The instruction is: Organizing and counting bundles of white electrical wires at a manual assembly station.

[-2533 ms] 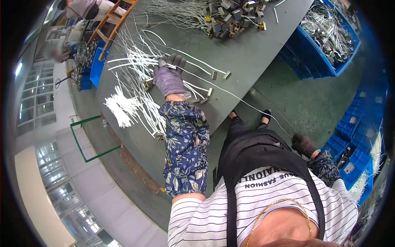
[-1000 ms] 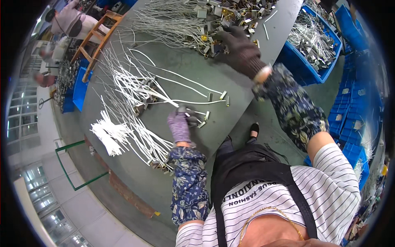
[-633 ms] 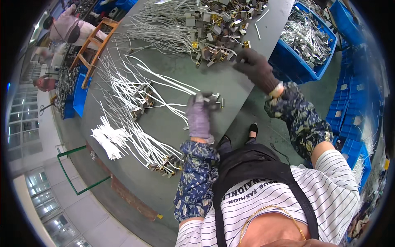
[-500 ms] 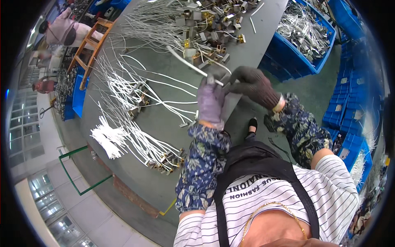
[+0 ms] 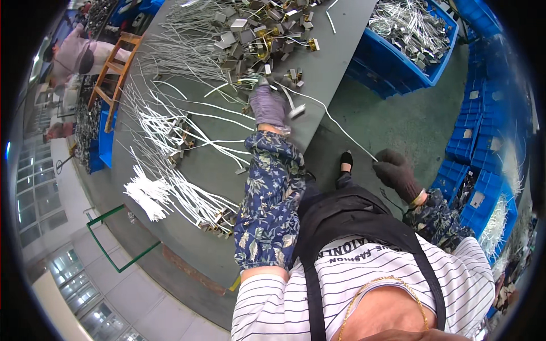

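Observation:
My right hand (image 5: 398, 173), in a dark knitted glove, is out past the table edge, fingers closed on the end of a white wire (image 5: 333, 116). That wire runs slackly back toward my left hand (image 5: 269, 107), which wears a greyish-purple glove and reaches over the table. Its fingers look closed near the pile, but what they grip is hidden. Just right of it, a short white lead ends in a small pale metal block (image 5: 297, 111). Beyond the fingers lies a heap of metal blocks (image 5: 261, 34) with thin wires.
Bundles of white-sleeved wires (image 5: 196, 196) and a stack of short white tubes (image 5: 147, 193) lie on the grey table (image 5: 199, 250). A blue crate (image 5: 392, 62) of wired parts stands beyond its right edge. More blue crates (image 5: 475, 136) line the right. A wooden ladder-like frame (image 5: 111, 79) is far left.
My hands were together near the table edge and have parted. The right has drawn down and right with a wire end; the left has moved slightly left and farther onto the table.

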Demonstrator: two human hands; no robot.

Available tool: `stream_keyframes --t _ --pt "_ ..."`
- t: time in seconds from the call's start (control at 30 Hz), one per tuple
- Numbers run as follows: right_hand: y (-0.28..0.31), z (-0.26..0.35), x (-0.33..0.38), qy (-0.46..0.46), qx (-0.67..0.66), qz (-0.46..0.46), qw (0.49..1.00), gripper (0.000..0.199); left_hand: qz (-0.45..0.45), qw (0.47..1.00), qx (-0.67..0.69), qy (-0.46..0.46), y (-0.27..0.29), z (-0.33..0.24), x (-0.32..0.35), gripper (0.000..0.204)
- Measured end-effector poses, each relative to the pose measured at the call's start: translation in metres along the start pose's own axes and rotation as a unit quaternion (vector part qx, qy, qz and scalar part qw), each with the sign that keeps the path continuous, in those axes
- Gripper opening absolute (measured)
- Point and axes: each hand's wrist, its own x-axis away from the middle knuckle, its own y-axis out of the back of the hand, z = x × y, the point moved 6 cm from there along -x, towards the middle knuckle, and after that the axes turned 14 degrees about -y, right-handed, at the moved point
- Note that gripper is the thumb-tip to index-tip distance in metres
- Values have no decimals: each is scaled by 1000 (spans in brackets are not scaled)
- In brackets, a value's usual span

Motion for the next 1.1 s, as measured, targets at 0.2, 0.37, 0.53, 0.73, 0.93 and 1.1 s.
stream_keyframes --t 0.2,0.37,0.53,0.73,0.93,1.1 --pt "-26 34 5 82 -49 73 993 25 -201 964 -151 -83 11 -13 74 31" --pt "-15 31 14 114 28 35 992 34 -195 904 -353 -142 -12 -41 118 40" --pt "-9 -8 24 103 30 116 987 21 -107 989 -99 -35 -26 3 99 29" --pt "84 -133 9 411 398 102 814 9 -150 988 -23 -7 -9 25 78 23" --pt "137 -203 11 -162 100 52 980 14 -167 985 -25 -40 -17 7 87 19" --pt "142 -206 -1 -171 122 18 978 14 -186 969 -83 -138 -38 -46 92 27"
